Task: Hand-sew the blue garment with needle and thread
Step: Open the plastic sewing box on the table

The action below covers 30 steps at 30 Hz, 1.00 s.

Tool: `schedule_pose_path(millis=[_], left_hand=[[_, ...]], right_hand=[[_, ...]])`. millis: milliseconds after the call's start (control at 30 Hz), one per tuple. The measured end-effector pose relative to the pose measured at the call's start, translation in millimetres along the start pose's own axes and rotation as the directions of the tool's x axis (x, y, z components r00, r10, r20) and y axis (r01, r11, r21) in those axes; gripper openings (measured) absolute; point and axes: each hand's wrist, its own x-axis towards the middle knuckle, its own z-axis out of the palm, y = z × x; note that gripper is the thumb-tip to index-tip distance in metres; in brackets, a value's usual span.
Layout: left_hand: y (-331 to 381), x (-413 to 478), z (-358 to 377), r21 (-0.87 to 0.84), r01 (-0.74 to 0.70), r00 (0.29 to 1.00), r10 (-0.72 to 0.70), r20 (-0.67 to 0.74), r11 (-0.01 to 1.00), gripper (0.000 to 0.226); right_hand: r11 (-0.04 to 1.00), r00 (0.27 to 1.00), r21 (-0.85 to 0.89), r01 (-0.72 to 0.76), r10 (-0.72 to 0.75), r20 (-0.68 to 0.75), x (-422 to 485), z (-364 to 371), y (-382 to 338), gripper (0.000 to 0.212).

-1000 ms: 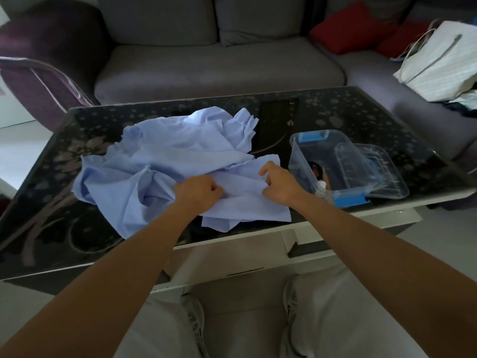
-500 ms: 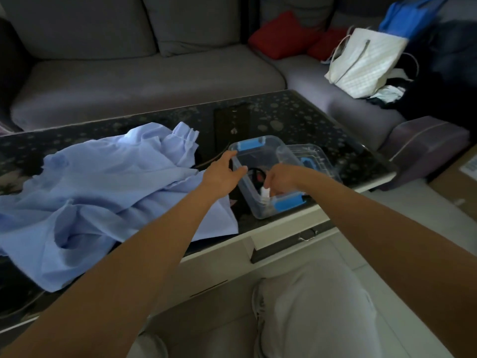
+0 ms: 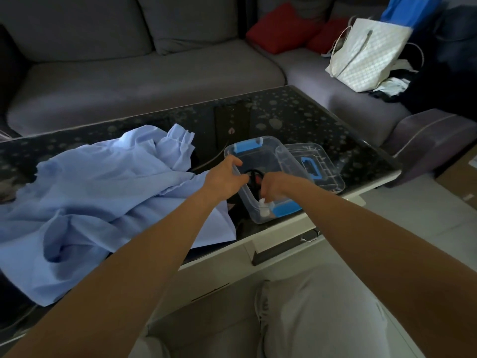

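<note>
The light blue garment lies crumpled on the left half of the black glass table. To its right, near the table's front edge, stands an open clear plastic box with blue clips. My left hand grips the box's left rim, thumb over the edge. My right hand reaches down into the box with its fingers hidden inside. A white spool and black scissor handles show in the box. No needle is visible.
The box's clear lid leans against its right side. A grey corner sofa runs behind the table, with red cushions and a white bag on it. My knees are below the table edge.
Both hands left the garment and moved right to the box. The left hand went from hovering open to gripping the rim. The right hand reached deeper inside.
</note>
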Motion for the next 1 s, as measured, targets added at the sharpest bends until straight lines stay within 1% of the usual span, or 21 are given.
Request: schedule_pose_path(millis=[33, 67, 133, 233, 300, 333, 367, 433, 467, 533, 600, 667, 767, 833, 867, 933, 1000], left_hand=[[-0.7, 0.2, -0.3, -0.005, -0.001, 1.000, 0.001, 0.003, 1.000, 0.040], [-1.3, 0.3, -0.5, -0.008, -0.004, 1.000, 0.004, 0.004, 1.000, 0.039], [-2.2, 0.5, -0.6, -0.015, -0.013, 1.000, 0.013, 0.002, 1.000, 0.038], [-3.4, 0.6, -0.5, -0.017, -0.025, 1.000, 0.025, 0.000, 1.000, 0.037], [-4.0, 0.4, -0.4, 0.006, -0.038, 0.999, 0.038, -0.001, 0.999, 0.039], [-3.9, 0.3, -0.1, 0.040, -0.050, 0.999, 0.050, -0.012, 0.998, 0.040], [-3.9, 0.5, -0.1, 0.093, -0.062, 0.997, 0.066, -0.041, 0.994, 0.040], [-2.4, -1.1, -0.5, 0.197, -0.091, 0.983, 0.120, -0.139, 0.976, 0.040], [-1.6, -2.4, -0.7, 0.229, -0.114, 0.972, 0.156, -0.176, 0.967, 0.041], [-0.7, -5.0, -1.8, 0.277, -0.172, 0.953, 0.231, -0.194, 0.945, 0.044], [-0.6, -8.5, -2.9, 0.342, -0.233, 0.930, 0.311, -0.196, 0.910, 0.046], [0.2, -11.0, -3.5, 0.343, -0.285, 0.911, 0.365, -0.195, 0.895, 0.041], [5.5, -16.2, -2.7, 0.237, -0.312, 0.915, 0.358, -0.186, 0.920, 0.030], [8.2, -19.1, -2.6, 0.238, -0.288, 0.922, 0.336, -0.193, 0.927, 0.029], [7.8, -18.9, -2.9, 0.246, -0.277, 0.922, 0.329, -0.203, 0.929, 0.029], [7.2, -18.4, -3.7, 0.230, -0.253, 0.926, 0.304, -0.224, 0.940, 0.028], [9.0, -19.4, -4.5, 0.209, -0.231, 0.939, 0.274, -0.209, 0.950, 0.028]], right_hand=[[1.000, 1.000, 0.014, -0.002, 0.002, 0.001, 0.8, 0.0, -0.3, 0.008], [1.000, 1.000, 0.019, 0.002, -0.002, 0.007, 0.3, -0.5, -0.4, 0.014], [1.000, 1.000, -0.003, 0.019, -0.019, 0.009, -1.5, -1.9, -0.5, 0.019], [0.999, 0.999, -0.007, 0.036, -0.036, -0.035, -3.1, -6.5, 0.4, 0.026], [0.995, 0.992, 0.082, 0.058, -0.048, -0.114, -6.4, -12.9, 3.8, 0.025], [0.982, 0.985, 0.171, 0.074, -0.046, -0.167, -8.9, -16.9, 6.9, 0.021], [0.951, 0.976, 0.294, 0.097, -0.032, -0.217, -10.5, -20.2, 10.7, 0.019], [0.815, 0.956, 0.555, 0.164, 0.008, -0.294, -17.0, -24.9, 17.3, 0.015], [0.737, 0.950, 0.647, 0.196, 0.020, -0.311, -21.0, -25.9, 19.3, 0.013], [0.613, 0.948, 0.752, 0.243, 0.013, -0.317, -28.1, -26.1, 21.4, 0.013], [0.563, 0.943, 0.779, 0.277, -0.005, -0.332, -32.8, -24.1, 22.2, 0.015], [0.538, 0.938, 0.788, 0.299, -0.015, -0.346, -34.9, -21.0, 21.6, 0.016], [0.516, 0.927, 0.789, 0.335, -0.030, -0.374, -35.2, -16.7, 19.5, 0.016], [0.507, 0.920, 0.786, 0.353, -0.034, -0.392, -36.9, -15.5, 19.4, 0.014], [0.527, 0.911, 0.766, 0.369, -0.039, -0.411, -37.5, -15.0, 20.4, 0.012], [0.621, 0.872, 0.665, 0.415, -0.063, -0.485, -38.2, -13.9, 25.2, 0.007], [0.679, 0.838, 0.577, 0.454, -0.103, -0.537, -41.1, -13.8, 29.0, 0.008]])
